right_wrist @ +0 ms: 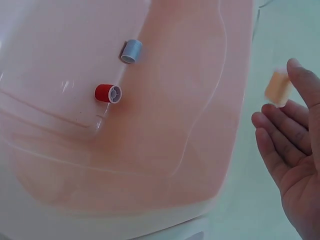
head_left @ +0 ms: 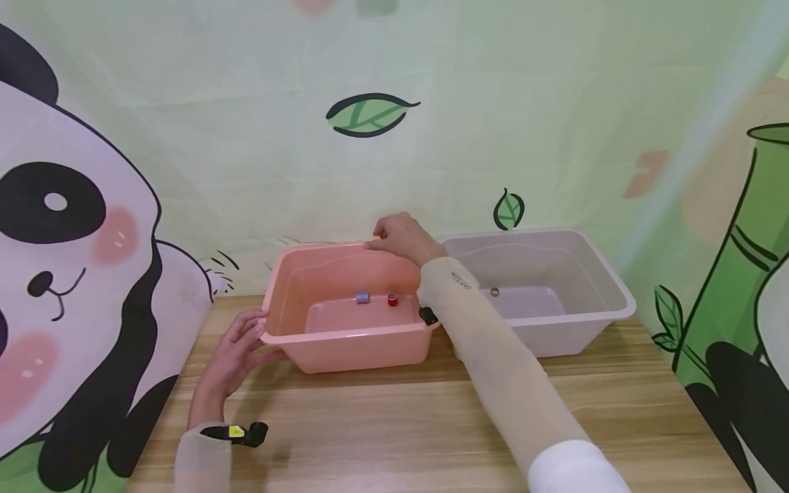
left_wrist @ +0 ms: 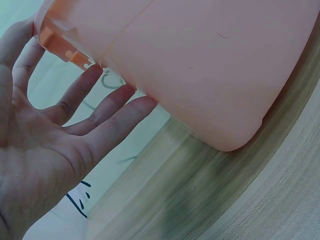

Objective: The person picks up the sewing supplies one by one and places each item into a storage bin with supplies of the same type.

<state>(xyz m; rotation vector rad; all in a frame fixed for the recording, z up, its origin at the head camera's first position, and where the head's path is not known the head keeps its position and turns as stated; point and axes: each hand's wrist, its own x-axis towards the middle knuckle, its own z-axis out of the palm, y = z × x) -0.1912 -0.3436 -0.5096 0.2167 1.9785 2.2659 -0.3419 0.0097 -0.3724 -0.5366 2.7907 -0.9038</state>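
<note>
My left hand (head_left: pixel 237 352) rests at the left end of a pink plastic bin (head_left: pixel 354 352). In the left wrist view, the fairly straight fingers (left_wrist: pixel 112 102) touch the bin's rim and outer wall. Beyond the bin's back rim, my right hand (right_wrist: pixel 295 150) pinches a small yellow-orange spool (right_wrist: pixel 277 89), blurred, between thumb and fingertips. The head view hides that spool behind the hand. Inside the pink bin lie a blue thread spool (head_left: pixel 362 298) and a red thread spool (head_left: pixel 392 299), apart from each other.
A grey plastic bin (head_left: pixel 570 335) stands right of the pink one, holding a small yellowish spool (head_left: pixel 495 292). My right forearm (head_left: pixel 493 342) crosses in front of its left part. Both bins sit on a wooden table (head_left: pixel 370 431) against a printed cloth backdrop (head_left: pixel 246 150).
</note>
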